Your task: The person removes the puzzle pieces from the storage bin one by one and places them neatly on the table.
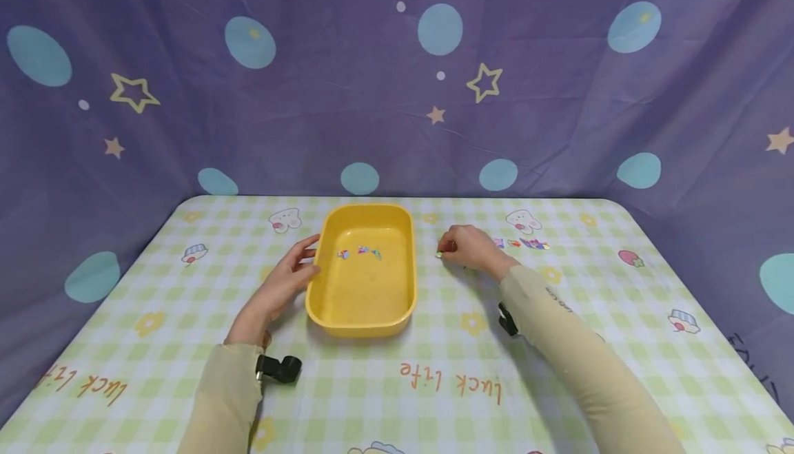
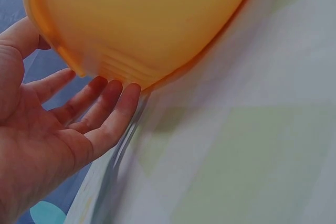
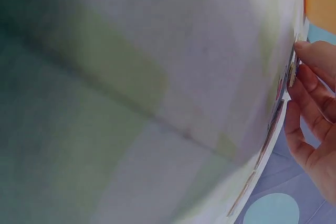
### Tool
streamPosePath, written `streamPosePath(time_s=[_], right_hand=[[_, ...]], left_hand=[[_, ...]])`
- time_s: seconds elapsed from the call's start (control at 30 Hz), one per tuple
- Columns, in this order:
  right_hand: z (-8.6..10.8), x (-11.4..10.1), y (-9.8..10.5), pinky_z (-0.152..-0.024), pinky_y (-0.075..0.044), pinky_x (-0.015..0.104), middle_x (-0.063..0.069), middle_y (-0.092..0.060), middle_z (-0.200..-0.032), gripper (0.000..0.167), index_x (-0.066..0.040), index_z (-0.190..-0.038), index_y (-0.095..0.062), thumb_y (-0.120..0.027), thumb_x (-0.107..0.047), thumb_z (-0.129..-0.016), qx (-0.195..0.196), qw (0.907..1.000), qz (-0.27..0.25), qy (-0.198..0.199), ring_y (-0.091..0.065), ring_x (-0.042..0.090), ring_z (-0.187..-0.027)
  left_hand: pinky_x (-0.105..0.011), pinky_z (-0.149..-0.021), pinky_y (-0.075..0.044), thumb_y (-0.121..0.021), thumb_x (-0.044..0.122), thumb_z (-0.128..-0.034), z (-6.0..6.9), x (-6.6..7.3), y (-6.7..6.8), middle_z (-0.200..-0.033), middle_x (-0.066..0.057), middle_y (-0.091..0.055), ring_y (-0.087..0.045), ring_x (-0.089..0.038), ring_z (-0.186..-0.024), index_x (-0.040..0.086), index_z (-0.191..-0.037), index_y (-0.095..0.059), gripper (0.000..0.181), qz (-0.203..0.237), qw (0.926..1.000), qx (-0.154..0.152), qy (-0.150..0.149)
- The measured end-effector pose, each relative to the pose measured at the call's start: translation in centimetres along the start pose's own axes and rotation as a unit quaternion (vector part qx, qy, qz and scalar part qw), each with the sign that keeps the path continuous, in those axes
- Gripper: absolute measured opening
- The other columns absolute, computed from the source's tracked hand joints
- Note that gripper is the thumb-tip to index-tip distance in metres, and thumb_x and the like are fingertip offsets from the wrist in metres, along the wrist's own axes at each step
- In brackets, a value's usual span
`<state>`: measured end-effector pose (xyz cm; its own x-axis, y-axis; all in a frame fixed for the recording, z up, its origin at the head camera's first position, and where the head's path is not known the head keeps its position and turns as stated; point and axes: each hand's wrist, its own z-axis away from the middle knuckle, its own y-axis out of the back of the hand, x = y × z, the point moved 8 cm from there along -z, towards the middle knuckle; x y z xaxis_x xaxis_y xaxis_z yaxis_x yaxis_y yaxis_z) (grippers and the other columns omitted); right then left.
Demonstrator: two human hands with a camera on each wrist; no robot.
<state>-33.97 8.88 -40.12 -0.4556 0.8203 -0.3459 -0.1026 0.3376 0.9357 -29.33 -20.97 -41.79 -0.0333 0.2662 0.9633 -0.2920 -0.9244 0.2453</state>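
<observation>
A yellow basin (image 1: 372, 295) stands on the table left of centre, with several small colourful pieces (image 1: 362, 250) lying inside. My left hand (image 1: 282, 285) touches the basin's left wall; in the left wrist view the fingers of that hand (image 2: 68, 114) are spread, with their tips against the yellow wall (image 2: 142, 19). Right of the basin, my right hand (image 1: 468, 249) pinches a small piece (image 1: 439, 255) close to the tabletop. The right wrist view shows thumb and fingers of this hand (image 3: 317, 85) around a small flat piece (image 3: 293, 72).
More small colourful pieces (image 1: 535, 244) lie in a row on the table just right of my right hand. The checked tablecloth (image 1: 372, 406) bears printed flowers and letters. Behind the table's far edge hangs a purple curtain (image 1: 372, 130).
</observation>
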Motion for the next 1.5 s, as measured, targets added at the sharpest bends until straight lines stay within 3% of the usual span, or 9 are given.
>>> streamPosePath(time_s=[0.4,0.57,0.83,1.1,1.5], right_hand=[[-0.1,0.5,-0.4,-0.076,-0.047,0.029,-0.003,-0.059,-0.085,0.011,-0.016,-0.09,-0.07,-0.068,-0.019,-0.08,-0.021,0.9996,0.003,-0.017,-0.058,0.012,-0.08],[0.0,0.3,0.0,-0.076,-0.048,0.03,-0.003,-0.059,-0.086,0.012,-0.015,-0.09,-0.071,-0.068,-0.017,-0.079,-0.012,0.9998,-0.001,-0.016,-0.059,0.013,-0.081],[-0.4,-0.3,1.4,-0.07,-0.047,0.029,-0.001,-0.06,-0.086,0.013,-0.014,-0.092,-0.071,-0.066,-0.018,-0.08,-0.002,0.9998,-0.004,-0.021,-0.057,0.01,-0.067],[-1.9,-2.7,3.1,-0.071,-0.048,0.029,-0.001,-0.063,-0.088,0.016,-0.011,-0.093,-0.07,-0.061,-0.016,-0.081,0.019,0.9997,0.001,0.013,-0.059,0.014,-0.077],[-4.5,-8.1,4.2,-0.069,-0.049,0.026,0.0,-0.064,-0.087,0.014,-0.011,-0.092,-0.07,-0.061,-0.016,-0.081,0.042,0.997,-0.007,0.064,-0.058,0.014,-0.075]], left_hand=[[-0.026,-0.08,-0.047,-0.049,0.016,-0.0914,0.0,0.1,0.0,-0.141,-0.018,-0.028,-0.04,-0.033,-0.121,0.021,-0.146,-0.019,0.063,0.005,0.9999,-0.007,-0.011],[-0.027,-0.08,-0.047,-0.05,0.014,-0.091,0.0,0.1,0.1,-0.141,-0.017,-0.028,-0.04,-0.034,-0.121,0.022,-0.146,-0.019,0.063,0.005,1.0,-0.002,-0.005],[-0.026,-0.079,-0.048,-0.05,0.015,-0.0905,0.0,0.0,0.1,-0.141,-0.016,-0.028,-0.041,-0.031,-0.12,0.023,-0.145,-0.02,0.063,0.001,1.0,0.001,-0.003],[-0.028,-0.08,-0.048,-0.05,0.016,-0.0904,0.0,0.1,0.0,-0.141,-0.016,-0.029,-0.041,-0.032,-0.12,0.023,-0.145,-0.02,0.063,0.002,1.0,0.0,-0.002],[-0.025,-0.078,-0.048,-0.05,0.013,-0.0903,0.0,0.1,0.1,-0.14,-0.018,-0.028,-0.04,-0.034,-0.12,0.022,-0.145,-0.02,0.063,0.012,0.9999,-0.003,-0.006]])
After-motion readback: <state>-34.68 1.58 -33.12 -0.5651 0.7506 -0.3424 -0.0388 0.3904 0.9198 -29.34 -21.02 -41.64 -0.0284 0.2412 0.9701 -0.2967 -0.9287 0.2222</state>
